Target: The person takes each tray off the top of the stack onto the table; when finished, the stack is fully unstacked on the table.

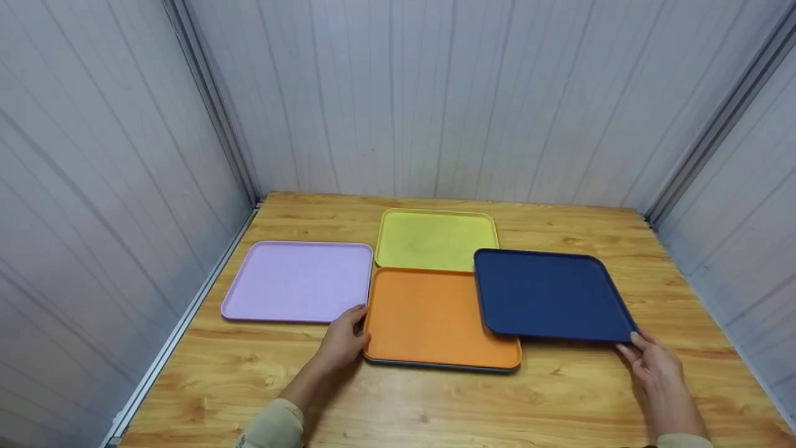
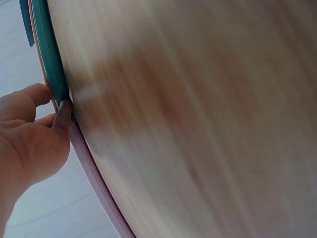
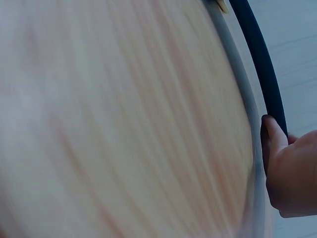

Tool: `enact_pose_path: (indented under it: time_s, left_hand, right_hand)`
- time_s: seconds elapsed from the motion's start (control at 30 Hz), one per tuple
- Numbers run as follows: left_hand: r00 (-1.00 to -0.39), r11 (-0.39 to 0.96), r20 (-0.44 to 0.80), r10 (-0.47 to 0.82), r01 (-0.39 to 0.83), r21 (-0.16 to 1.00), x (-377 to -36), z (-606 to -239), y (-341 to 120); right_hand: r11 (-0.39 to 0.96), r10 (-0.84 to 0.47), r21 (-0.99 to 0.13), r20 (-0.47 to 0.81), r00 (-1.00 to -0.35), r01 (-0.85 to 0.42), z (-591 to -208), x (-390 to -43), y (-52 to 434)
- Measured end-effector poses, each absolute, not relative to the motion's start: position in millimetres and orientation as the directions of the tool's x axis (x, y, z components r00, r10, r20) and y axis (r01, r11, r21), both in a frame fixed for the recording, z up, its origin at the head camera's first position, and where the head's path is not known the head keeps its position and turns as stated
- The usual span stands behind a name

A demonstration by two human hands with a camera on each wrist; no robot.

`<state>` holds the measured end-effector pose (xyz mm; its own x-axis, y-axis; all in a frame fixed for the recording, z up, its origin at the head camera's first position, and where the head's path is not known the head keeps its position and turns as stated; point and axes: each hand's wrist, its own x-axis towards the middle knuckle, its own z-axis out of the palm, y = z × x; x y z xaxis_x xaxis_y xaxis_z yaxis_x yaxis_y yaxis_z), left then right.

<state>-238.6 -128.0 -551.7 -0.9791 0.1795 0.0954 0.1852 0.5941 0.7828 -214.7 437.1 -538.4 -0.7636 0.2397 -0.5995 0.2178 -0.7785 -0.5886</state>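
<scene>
My right hand (image 1: 660, 368) pinches the near right corner of a navy blue tray (image 1: 553, 295). This tray is raised, its left part overlapping an orange tray (image 1: 435, 317). In the right wrist view the thumb and fingers of the right hand (image 3: 292, 171) hold the navy tray's dark rim (image 3: 260, 59). At the orange tray's left edge, my left hand (image 1: 342, 339) grips the side. A teal tray (image 2: 49, 54) lies directly beneath the orange one, and fingers of the left hand (image 2: 34, 131) reach its rim in the left wrist view.
A lilac tray (image 1: 298, 283) lies on the wooden table (image 1: 249, 379) at the left, close beside the orange tray. Behind the orange one is a yellow tray (image 1: 435, 239), its near right corner covered by the navy tray. Pale panels (image 1: 410, 106) enclose the table's back and sides.
</scene>
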Motion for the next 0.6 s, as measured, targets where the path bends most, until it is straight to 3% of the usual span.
enact_pose_path:
  time_s: [0.13, 0.6]
  left_hand:
    - [-0.978, 0.606, 0.091, 0.188, 0.189, 0.773, -238.3, -551.3, -127.6]
    - [-0.979, 0.634, 0.088, 0.183, 0.186, 0.75, -239.8, -551.7, -129.0]
  right_hand:
    - [-0.853, 0.23, -0.496, -0.637, -0.736, 0.162, -537.6, -219.6, 448.4]
    - [-0.867, 0.333, -0.496, -0.66, -0.673, 0.057, -532.5, -238.6, 479.1]
